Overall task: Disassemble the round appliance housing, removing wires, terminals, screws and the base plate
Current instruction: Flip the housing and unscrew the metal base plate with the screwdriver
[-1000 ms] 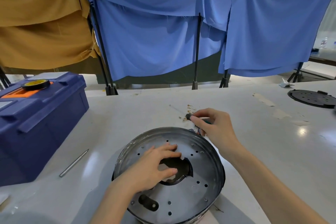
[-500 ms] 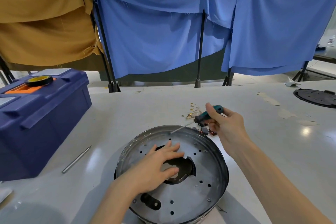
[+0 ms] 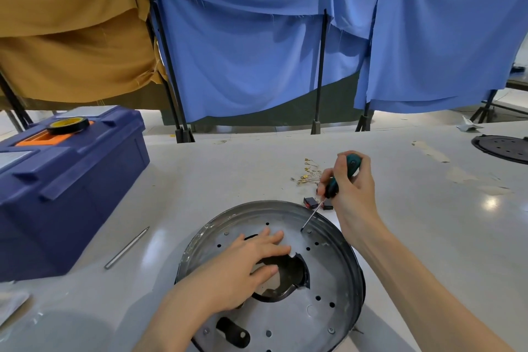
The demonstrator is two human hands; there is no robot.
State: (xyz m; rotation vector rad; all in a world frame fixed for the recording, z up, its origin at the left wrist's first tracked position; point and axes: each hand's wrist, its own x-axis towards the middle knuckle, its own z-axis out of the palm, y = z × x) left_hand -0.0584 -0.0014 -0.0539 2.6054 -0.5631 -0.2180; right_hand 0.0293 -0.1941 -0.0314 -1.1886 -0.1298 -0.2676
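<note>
Carefully, the right hand [image 3: 354,197] gripping the screwdriver [image 3: 331,188] should seat it squarely in the screw [image 3: 309,231] beyond the flat, pressing left hand [image 3: 243,263].

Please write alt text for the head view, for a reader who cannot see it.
A person's right hand holds a teal-handled screwdriver with its tip at a screw near the far edge of the base plate in a round metal housing, while the left hand lies flat on the plate. A blue toolbox stands at left on the table.
</note>
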